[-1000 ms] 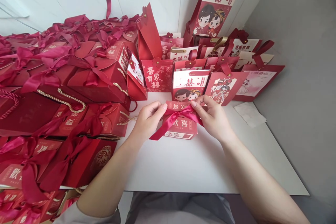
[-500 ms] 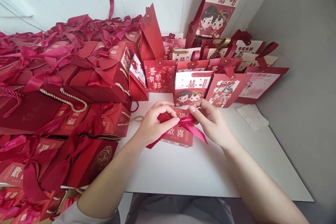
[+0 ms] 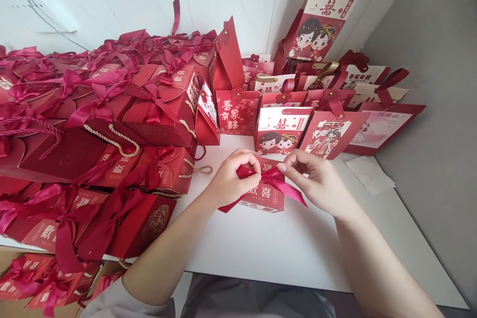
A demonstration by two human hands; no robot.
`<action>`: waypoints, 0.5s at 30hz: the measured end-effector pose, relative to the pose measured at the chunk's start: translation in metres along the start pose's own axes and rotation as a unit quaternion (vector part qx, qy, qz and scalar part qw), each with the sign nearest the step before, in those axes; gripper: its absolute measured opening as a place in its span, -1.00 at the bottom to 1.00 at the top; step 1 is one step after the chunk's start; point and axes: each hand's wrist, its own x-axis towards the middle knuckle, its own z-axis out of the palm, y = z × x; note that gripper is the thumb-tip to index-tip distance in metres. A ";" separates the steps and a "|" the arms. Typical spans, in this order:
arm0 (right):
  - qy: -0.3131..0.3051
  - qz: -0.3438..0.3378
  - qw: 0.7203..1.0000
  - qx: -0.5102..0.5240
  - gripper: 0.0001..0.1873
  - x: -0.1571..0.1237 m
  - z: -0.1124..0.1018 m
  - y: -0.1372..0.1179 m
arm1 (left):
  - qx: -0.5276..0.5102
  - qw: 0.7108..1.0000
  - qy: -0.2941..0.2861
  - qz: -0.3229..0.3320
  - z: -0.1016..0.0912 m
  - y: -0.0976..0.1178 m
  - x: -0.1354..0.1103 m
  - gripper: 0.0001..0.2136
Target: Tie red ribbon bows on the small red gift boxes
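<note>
A small red gift box [image 3: 265, 198] with gold-white Chinese characters lies on the white table in front of me. Across its top runs a dark pink satin ribbon [image 3: 288, 190] looped into a bow, one tail hanging to the right and another to the lower left. My left hand [image 3: 238, 179] pinches the left loop of the bow between thumb and fingers, close to the knot. Thumb and forefinger of my right hand [image 3: 309, 174] are closed on the right loop. Part of the box is hidden behind the hands and ribbon.
Many ribbon-tied red boxes [image 3: 156, 109] are piled along the left. Upright red and white gift bags [image 3: 285, 129] stand in rows behind the box. A white paper napkin [image 3: 370, 174] lies at right on the table [image 3: 298, 253], beside a grey partition [image 3: 439, 124].
The whole scene has shifted right in view as the camera turned slightly. Both hands keep hold of the ribbon loops, and the right hand has drawn a little outward.
</note>
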 end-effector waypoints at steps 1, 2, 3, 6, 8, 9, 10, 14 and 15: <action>0.003 -0.008 1.000 0.000 -0.59 0.000 0.001 0.000 | 0.001 1.000 0.000 0.004 0.000 0.000 0.000 -0.93; 0.006 -0.015 1.000 0.002 -0.61 0.000 0.002 0.001 | 0.001 1.000 -0.001 0.007 0.000 0.000 0.000 -0.93; 0.011 -0.021 1.000 0.009 -0.63 0.000 0.003 0.002 | 0.002 1.000 -0.002 0.010 0.000 0.000 0.000 -0.94; 0.034 -0.035 0.998 0.030 -0.67 0.002 0.005 0.005 | 0.004 1.000 -0.008 0.016 0.000 0.000 0.000 -0.93; 0.058 -0.051 0.997 0.012 -0.68 0.003 0.006 0.007 | 0.005 1.000 -0.014 0.012 0.001 0.000 -0.001 -0.93; 0.070 -0.060 0.996 -0.003 -0.69 0.004 0.007 0.008 | 0.005 1.000 -0.016 0.009 0.001 0.000 -0.001 -0.93; 0.078 -0.067 0.995 -0.015 -0.70 0.005 0.008 0.009 | 0.004 1.000 -0.018 0.006 0.001 0.000 -0.001 -0.93; 0.087 -0.073 0.993 -0.009 -0.73 0.007 0.013 0.012 | 0.004 1.000 -0.020 0.003 0.001 0.000 -0.002 -0.93; 0.085 -0.071 0.994 -0.002 -0.74 0.007 0.014 0.012 | 0.003 1.000 -0.019 0.005 0.001 0.000 -0.002 -0.93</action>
